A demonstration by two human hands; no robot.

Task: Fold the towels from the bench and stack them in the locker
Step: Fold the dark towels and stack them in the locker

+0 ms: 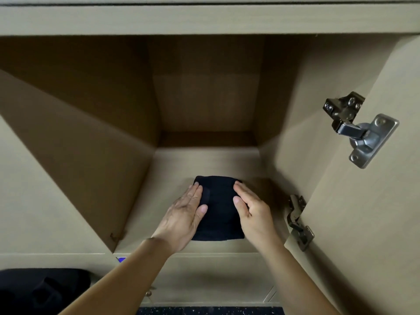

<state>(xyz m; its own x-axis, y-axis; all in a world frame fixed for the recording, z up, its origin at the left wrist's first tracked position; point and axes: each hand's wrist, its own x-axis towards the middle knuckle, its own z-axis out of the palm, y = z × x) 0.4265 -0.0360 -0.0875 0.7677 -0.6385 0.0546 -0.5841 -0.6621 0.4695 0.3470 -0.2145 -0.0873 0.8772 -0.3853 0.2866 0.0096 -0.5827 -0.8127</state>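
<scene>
Left hand (184, 214) and right hand (254, 212) press flat on the folded towel (219, 201) between them; fingers straight. Locker shelf (204, 162) lies beneath.

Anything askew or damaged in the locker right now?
Nothing stands out. The folded towel lies flat and roughly square on the locker floor, left hand and right hand resting on its edges. Door hinges look intact.
</scene>
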